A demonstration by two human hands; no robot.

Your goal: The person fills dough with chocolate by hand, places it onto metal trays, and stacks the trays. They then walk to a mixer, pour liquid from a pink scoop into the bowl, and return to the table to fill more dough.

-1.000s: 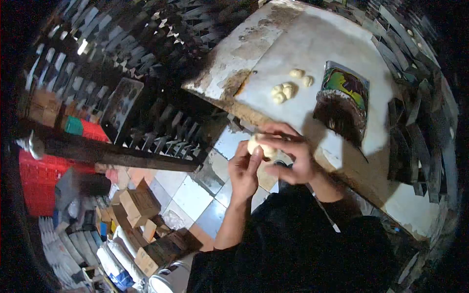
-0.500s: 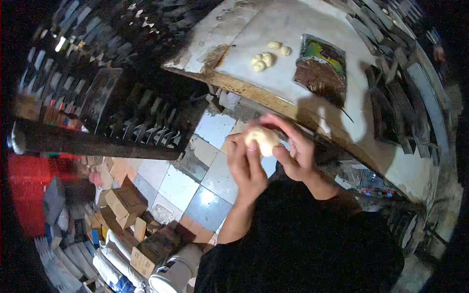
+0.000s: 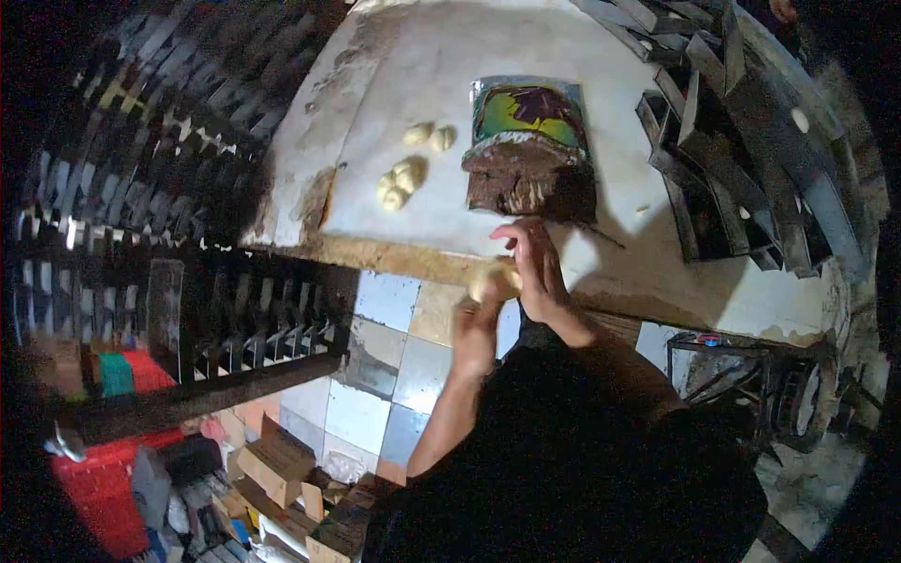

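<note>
A pale lump of dough (image 3: 492, 281) rests in my left hand (image 3: 476, 328), whose fingers are closed around its lower side and blurred by motion. My right hand (image 3: 535, 272) is beside the dough, fingers stretched out and slightly bent towards the table edge. Just beyond its fingertips lies an opened plastic packet (image 3: 527, 113) with a green and purple print. Brown filling (image 3: 526, 183) shows at the packet's near end. Left of the packet, several small dough pieces (image 3: 399, 183) sit on the table in two groups.
The pale worktable (image 3: 404, 84) has a worn front edge. Dark metal tins (image 3: 713, 159) are stacked at its right. More tins fill a dark rack (image 3: 253, 338) at the left. Cardboard boxes (image 3: 277, 460) and a red crate (image 3: 103, 497) stand on the lower left.
My view has turned, so the table and packet appear further left. My right hand has opened off the dough and reached towards the packet; the dough stays in my left hand.
</note>
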